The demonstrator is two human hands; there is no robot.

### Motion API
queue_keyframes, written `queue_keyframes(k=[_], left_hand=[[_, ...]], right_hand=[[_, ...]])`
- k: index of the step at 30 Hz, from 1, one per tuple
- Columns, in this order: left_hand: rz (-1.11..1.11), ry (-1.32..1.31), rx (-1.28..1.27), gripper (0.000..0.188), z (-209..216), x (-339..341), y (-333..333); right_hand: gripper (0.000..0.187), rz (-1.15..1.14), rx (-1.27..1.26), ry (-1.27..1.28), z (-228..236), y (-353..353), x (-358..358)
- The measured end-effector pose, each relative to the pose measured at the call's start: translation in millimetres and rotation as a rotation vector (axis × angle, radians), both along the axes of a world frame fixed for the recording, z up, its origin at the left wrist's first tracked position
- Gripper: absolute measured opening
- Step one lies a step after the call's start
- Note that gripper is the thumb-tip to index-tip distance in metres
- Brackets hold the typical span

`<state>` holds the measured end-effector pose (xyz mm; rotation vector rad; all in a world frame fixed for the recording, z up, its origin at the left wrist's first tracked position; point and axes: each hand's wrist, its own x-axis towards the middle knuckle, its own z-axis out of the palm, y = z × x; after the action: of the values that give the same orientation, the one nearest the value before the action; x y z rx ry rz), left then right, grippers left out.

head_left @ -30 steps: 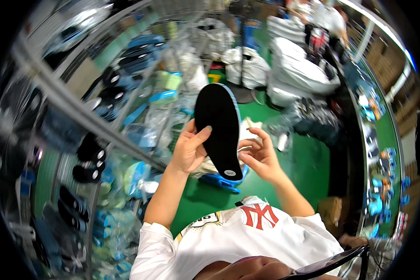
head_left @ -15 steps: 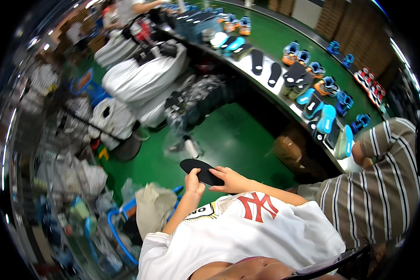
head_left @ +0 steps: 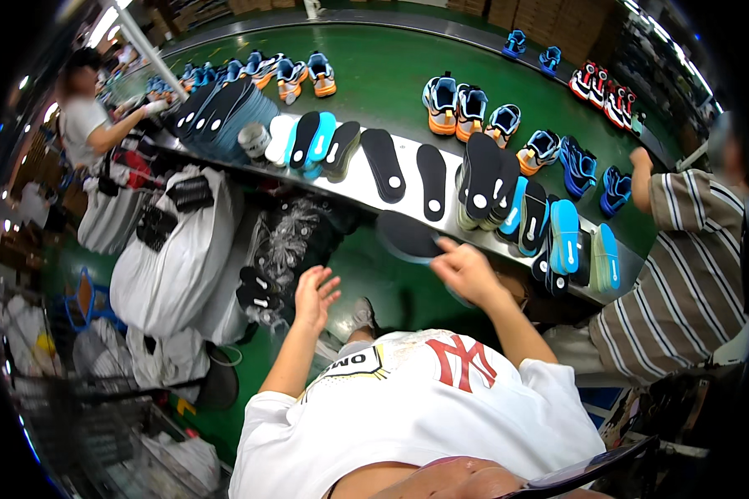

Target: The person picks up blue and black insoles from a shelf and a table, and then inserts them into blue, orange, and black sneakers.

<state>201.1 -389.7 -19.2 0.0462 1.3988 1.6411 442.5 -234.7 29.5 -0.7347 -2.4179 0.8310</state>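
A black shoe insole [head_left: 408, 237] is pinched at one end in my right hand [head_left: 468, 270], held up just in front of the bench's near edge and a little blurred by motion. My left hand [head_left: 314, 298] is raised to the left of it, fingers apart, with nothing in it. On the metal bench [head_left: 409, 152] beyond, a black insole with a white dot [head_left: 382, 165] and a smaller black insole [head_left: 432, 181] lie singly. To their right is a stack of black insoles [head_left: 483, 176], then blue insoles [head_left: 564, 235]; further insoles [head_left: 312, 141] lie on the left.
Blue and orange sneakers [head_left: 455, 106] line the bench's far side, with red and white shoes [head_left: 605, 93] farther back. A co-worker in a striped shirt [head_left: 695, 241] sits on the right; another person [head_left: 83, 116] stands far left. White sacks [head_left: 171, 249] crowd the left floor.
My view has swung toward the bench. My left hand has let go of the insole and moved away, while my right hand carries it forward toward the bench.
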Motion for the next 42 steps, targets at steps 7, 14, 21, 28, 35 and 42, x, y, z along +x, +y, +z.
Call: queue_keyframes(k=[7,14,21,28,35,42], left_hand=[[-0.358,0.338,0.072,0.022,35.3,-128.4,198.6],[-0.713,0.936,0.110,0.035,18.9,-124.6,433.4],[-0.857,1.340,0.067,0.060,-4.4,-85.8,567.7],[-0.887,1.343,0.263,0.043,-21.6,-59.6,644.6],[-0.854,1.072,0.208,0.037,-41.1,-71.2,668.3],[-0.954,0.905,0.294,0.030,-55.0,-79.8,672.7]], right_hand=[[0.013,-0.561,0.445,-0.129,54.2,155.9,-26.2],[0.015,-0.548,0.633,-0.344,29.6,315.1,-77.2],[0.009,-0.399,0.515,-0.713,28.7,392.7,-129.2],[0.009,-0.326,0.452,-0.751,38.1,408.5,-154.0],[0.009,-0.419,0.271,-0.799,-13.9,425.0,-174.5],[0.011,-0.683,0.099,-0.759,-77.5,453.3,-206.5]])
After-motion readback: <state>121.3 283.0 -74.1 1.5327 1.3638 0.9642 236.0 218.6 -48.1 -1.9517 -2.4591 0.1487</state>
